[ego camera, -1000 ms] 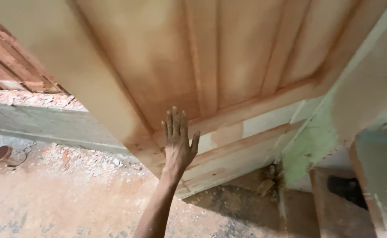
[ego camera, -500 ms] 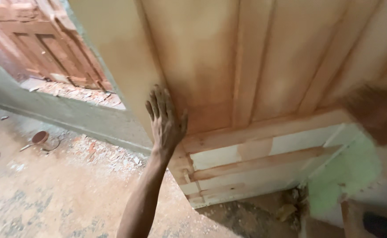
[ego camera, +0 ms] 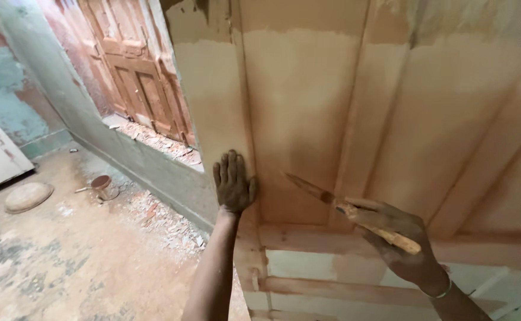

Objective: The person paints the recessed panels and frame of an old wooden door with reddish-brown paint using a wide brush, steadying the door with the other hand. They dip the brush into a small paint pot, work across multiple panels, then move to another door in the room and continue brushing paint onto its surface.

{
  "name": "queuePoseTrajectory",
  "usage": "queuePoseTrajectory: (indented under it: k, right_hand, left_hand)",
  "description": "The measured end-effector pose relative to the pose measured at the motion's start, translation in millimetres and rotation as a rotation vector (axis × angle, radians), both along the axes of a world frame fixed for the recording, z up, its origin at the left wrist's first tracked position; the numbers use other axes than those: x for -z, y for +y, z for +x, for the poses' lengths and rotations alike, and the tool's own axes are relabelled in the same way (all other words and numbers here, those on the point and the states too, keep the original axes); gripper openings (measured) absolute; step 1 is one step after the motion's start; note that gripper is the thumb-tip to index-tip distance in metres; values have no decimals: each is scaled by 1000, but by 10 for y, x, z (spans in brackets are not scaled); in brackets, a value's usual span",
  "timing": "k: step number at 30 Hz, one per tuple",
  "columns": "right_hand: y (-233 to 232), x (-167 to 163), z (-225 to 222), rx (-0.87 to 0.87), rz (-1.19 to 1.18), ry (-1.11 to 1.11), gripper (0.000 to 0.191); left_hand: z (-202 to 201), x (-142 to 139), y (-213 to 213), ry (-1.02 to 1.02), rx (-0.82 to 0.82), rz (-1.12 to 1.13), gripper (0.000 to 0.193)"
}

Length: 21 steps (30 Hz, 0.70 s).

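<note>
Putty knife with a pale wooden handle and a narrow, filler-smeared blade [ego camera: 355,215] sits in the right hand [ego camera: 404,244], fingers closed around the handle, blade tip pointing up-left and near the tan, filler-coated wooden door panel [ego camera: 308,119]. To work well here, the blade would best lie at a shallow angle along the grooves, spreading thin and even. Just beside it the left hand [ego camera: 234,183] lies flat on the door's upright stile, fingers spread and gripping nothing, steadying the door. Below runs the bare pale bottom rail [ego camera: 343,291]. Farther left, wood scraps and debris [ego camera: 159,217] litter the dusty floor, with a small round tin [ego camera: 101,183], a shallow round pan [ego camera: 29,196] and a reddish panelled door [ego camera: 136,77] leaning against the wall.
</note>
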State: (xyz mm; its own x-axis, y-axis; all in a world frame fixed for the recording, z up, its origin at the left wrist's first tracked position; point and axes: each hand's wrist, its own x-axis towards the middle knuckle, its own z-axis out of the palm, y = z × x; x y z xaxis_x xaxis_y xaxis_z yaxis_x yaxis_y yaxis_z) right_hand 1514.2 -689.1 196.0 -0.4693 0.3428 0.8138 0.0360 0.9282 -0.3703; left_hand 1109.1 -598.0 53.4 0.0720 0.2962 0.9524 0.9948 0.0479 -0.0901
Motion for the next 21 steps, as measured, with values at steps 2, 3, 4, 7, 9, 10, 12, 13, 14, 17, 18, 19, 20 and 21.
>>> queuePoseTrajectory:
  k: [2, 3, 4, 7, 9, 10, 12, 13, 14, 17, 18, 19, 20, 21]
  right_hand:
    - [-16, -62, -45, 2, -9, -3, 37]
    - [-28, -76, -51, 7, -16, -2, 38]
    - [-37, -86, -53, 24, -4, -13, 37]
    - [-58, -113, -53, 47, 43, -59, 33]
    - [-60, -125, -76, 22, 117, -60, 30]
    - [-61, -126, -93, 39, 140, -74, 28]
    - [-64, -106, -130, 61, 151, -132, 24]
    - [-69, -80, -147, 66, 155, -137, 23]
    - [-64, -55, -161, 71, 168, -142, 22]
    - [-32, 32, -167, 15, 157, -129, 25]
    - [-10, 56, -163, -13, 141, -113, 27]
    - [10, 72, -153, 1, 56, -90, 33]
    - [31, 78, -142, 15, -24, -68, 40]
    - [43, 77, -132, 29, -104, -46, 46]
  left_hand:
    - [-19, 85, -11, 5, -16, -3, 67]
    - [-40, 133, -32, 10, -21, -7, 66]
    - [-69, 172, -49, 24, -18, -12, 66]
    - [-101, 298, -86, 44, -14, -32, 66]
    - [-135, 283, -15, 70, -27, -27, 65]
    - [-157, 249, 35, 74, -14, -28, 67]
    - [-132, 295, 13, 51, 5, -66, 69]
    - [-123, 293, 20, 63, 5, -45, 68]
    - [-109, 276, 47, 76, 6, -16, 67]
    - [-57, 265, 21, 67, 13, 0, 67]
    - [-51, 252, -1, 64, 18, -11, 67]
    - [-38, 231, -27, 75, 42, 31, 66]
    - [-19, 193, -43, 86, 66, 77, 65]
    - [4, 152, -63, 96, 88, 122, 64]
